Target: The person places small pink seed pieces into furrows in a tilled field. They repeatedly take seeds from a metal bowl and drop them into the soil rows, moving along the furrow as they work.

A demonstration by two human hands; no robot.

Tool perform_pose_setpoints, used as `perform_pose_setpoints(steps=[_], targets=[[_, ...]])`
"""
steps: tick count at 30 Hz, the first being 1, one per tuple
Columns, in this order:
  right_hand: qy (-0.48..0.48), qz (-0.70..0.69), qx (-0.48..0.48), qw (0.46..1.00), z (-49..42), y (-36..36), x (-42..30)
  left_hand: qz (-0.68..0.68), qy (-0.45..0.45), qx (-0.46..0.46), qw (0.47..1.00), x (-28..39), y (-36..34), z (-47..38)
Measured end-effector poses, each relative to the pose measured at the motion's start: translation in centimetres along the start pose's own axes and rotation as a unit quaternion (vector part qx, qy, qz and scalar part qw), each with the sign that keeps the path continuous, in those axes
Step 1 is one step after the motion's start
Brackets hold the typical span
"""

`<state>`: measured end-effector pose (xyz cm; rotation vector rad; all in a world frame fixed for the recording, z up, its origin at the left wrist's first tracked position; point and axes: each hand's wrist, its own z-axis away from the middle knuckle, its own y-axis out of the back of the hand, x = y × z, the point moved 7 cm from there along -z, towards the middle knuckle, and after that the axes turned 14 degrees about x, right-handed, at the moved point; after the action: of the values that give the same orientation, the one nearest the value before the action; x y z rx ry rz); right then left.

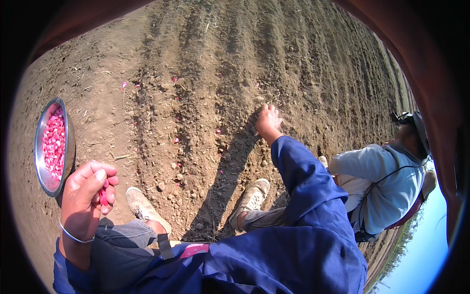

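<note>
My left hand point(88, 194) is curled around several pink-coated cloves or seeds point(104, 193), at the lower left. Beyond it a round metal bowl point(69, 147) holds many more pink and white pieces point(54, 143). My right hand point(268, 119) reaches down to the furrowed soil right of the middle, fingers touching or just above it; whether anything is between its fingertips cannot be told. More pink pieces lie in the furrows left of it, one of them point(219, 131) fairly near that hand and another point(176, 140) farther left.
Rows of furrows point(235, 47) run away across the dry, cloddy soil. My two shoes point(253, 196) stand on the ground before me. A co-worker in a light blue top point(393, 183) crouches close at the right, with part of another person behind. My shadow falls between my feet.
</note>
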<state>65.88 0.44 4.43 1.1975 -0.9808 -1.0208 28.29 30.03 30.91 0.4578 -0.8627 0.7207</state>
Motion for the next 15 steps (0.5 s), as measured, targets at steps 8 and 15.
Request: perform_pose_setpoints(steps=[8,15], targets=[[0.015,-0.169,-0.021,0.985,-3.5,-1.4,-4.4,-0.012,0.016,-0.002,1.0,0.1,0.0,0.3],[0.142,-0.2,-0.034,0.969,-3.0,-2.6,-7.9,-0.019,0.021,0.003,1.0,0.1,0.2,0.0]])
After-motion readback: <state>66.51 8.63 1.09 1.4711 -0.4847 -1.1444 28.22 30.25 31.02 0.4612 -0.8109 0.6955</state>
